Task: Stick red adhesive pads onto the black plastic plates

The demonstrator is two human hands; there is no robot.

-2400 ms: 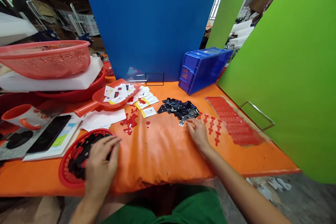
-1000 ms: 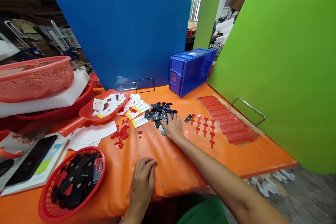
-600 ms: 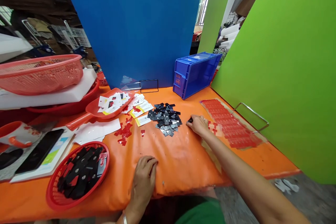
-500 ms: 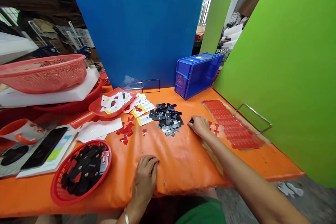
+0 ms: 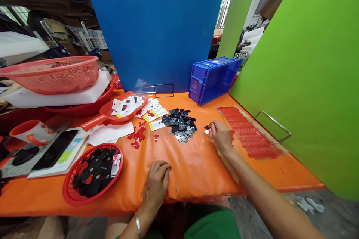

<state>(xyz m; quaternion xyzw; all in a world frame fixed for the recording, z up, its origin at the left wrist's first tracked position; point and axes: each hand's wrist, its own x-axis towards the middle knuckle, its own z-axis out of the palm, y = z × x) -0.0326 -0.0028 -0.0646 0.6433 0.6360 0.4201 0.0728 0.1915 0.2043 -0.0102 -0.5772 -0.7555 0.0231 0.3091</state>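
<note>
My right hand (image 5: 221, 136) is pinched on a small flat black piece (image 5: 208, 126), just right of a pile of black flat pieces (image 5: 181, 123). A shiny reddish-white patch shows under its fingertips, too small to make out. My left hand (image 5: 157, 180) rests at the table's front edge with its fingers curled together; whatever is inside them, if anything, is hidden. To the right of my right hand lies a sheet of red stickers or cut-outs (image 5: 249, 132). Loose red pieces (image 5: 138, 135) are scattered left of the pile.
A red basket (image 5: 120, 170) of black pieces stands at the left front. Behind it are a phone (image 5: 54, 149), a mug (image 5: 32, 132) and a red scoop (image 5: 102, 115) with white cards. A blue crate (image 5: 215, 78) and a green panel (image 5: 303, 82) stand at the back and right.
My right hand has shifted slightly to the right and lifted the black piece, turning it into view. My left hand stays in place. The view has tilted a little.
</note>
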